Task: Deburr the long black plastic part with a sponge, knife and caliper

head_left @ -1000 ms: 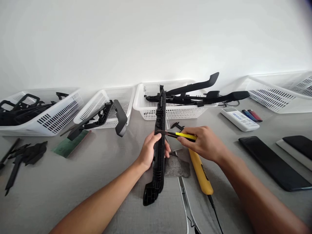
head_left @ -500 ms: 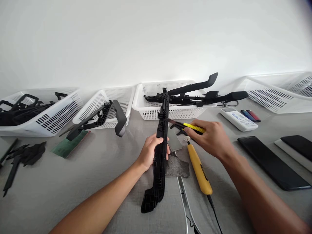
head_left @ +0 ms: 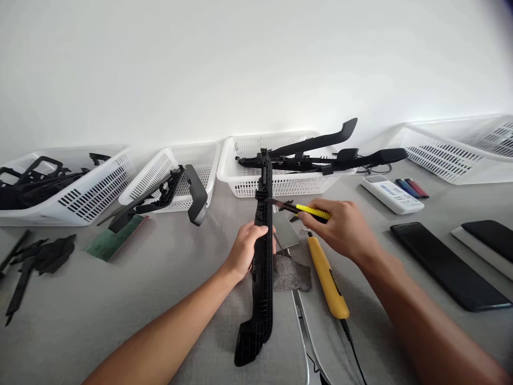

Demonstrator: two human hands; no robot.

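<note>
My left hand point(head_left: 246, 246) is wrapped round the middle of a long black plastic trim piece point(head_left: 262, 289), its thumb on the ribbed face. The piece stands lengthwise before me, with its wide bent end low and its narrow end in front of a basket. In my right hand point(head_left: 340, 224) is a yellow and black utility knife point(head_left: 312, 212). Its blade points left and meets the right edge of the trim piece, above my left hand. A yellow corded tool point(head_left: 328, 278) lies on the table below my right hand. Beside the trim piece are a grey flat plate point(head_left: 285, 231) and a grey cloth point(head_left: 292, 272).
White baskets point(head_left: 248, 187) line the wall, several holding black plastic parts. On the right lie a white calculator-like device point(head_left: 390, 193), red and blue lighter-like objects point(head_left: 417, 188) and a black phone point(head_left: 444, 264). Black scraps point(head_left: 44, 256) and a green sheet point(head_left: 114, 238) lie left.
The trim piece has turned a little, its far end moving left and its near end lower. My right hand has moved slightly left with the knife.
</note>
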